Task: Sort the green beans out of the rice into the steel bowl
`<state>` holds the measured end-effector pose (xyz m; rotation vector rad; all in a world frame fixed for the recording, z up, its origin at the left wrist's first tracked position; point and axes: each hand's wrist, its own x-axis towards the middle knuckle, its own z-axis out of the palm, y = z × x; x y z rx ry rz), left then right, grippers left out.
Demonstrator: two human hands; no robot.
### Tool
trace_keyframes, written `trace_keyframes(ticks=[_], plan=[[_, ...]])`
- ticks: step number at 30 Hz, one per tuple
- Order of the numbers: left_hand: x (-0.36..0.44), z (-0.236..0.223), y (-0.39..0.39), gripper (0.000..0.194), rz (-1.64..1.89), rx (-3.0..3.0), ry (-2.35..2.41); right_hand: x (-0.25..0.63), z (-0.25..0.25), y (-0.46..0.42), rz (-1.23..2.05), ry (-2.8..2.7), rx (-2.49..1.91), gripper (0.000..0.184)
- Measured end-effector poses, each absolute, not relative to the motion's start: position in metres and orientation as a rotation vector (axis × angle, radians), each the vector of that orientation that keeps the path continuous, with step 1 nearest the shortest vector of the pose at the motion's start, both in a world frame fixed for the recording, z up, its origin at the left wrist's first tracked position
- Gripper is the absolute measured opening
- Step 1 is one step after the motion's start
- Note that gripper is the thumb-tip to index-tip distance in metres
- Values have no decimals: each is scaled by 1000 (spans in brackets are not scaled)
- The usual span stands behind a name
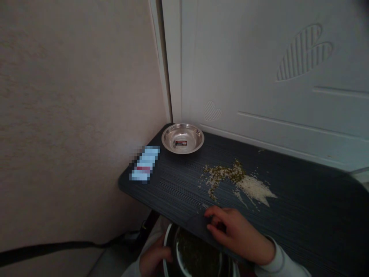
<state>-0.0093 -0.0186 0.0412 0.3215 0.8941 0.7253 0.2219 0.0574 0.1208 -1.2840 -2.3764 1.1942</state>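
One tabletop [175, 184], dark blue-grey with fine streaked wood grain and rounded corners, stands against a smooth white panel [245, 57] embossed with two ribbed hearts, one large and one small. To the left is one beige wall [72, 96] with mottled, veined texture. Near the far left corner sits a single round, shallow bowl [196, 139] of shiny metal with a flared rim; one small red, black and white label [181, 143] shows inside. Just beside it lies one bright pixelated rectangle [145, 163], its detail hidden. Toward the middle, loose grains too many to count form two joined patches: tiny green beans [236, 174] mixed with pale grains, and a pointed spill of white rice-like grains [256, 188]. The right hand [233, 231] rests at the near edge, fingers curled, near a few stray white grains; whether it pinches anything cannot be told. Below the edge, the left hand [154, 256] grips the pale rim of one round, glossy container [190, 250], dark inside with curved reflections.
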Motion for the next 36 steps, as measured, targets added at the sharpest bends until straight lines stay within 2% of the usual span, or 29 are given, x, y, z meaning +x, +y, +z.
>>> trace_keyframes(ticks=[12, 18, 28, 36], plan=[[-4, 42, -21, 63, 737, 302, 944, 212, 127, 49, 982, -2604, -1088, 22], [-1, 45, -21, 68, 742, 320, 876, 207, 123, 47, 1031, -2683, -914, 17], [5, 49, -20, 64, 737, 289, 882, 210, 124, 53, 1260, -2323, -1156, 13], [6, 44, -27, 56, 831, 298, 844, 205, 118, 51, 1269, -2189, -1285, 18]])
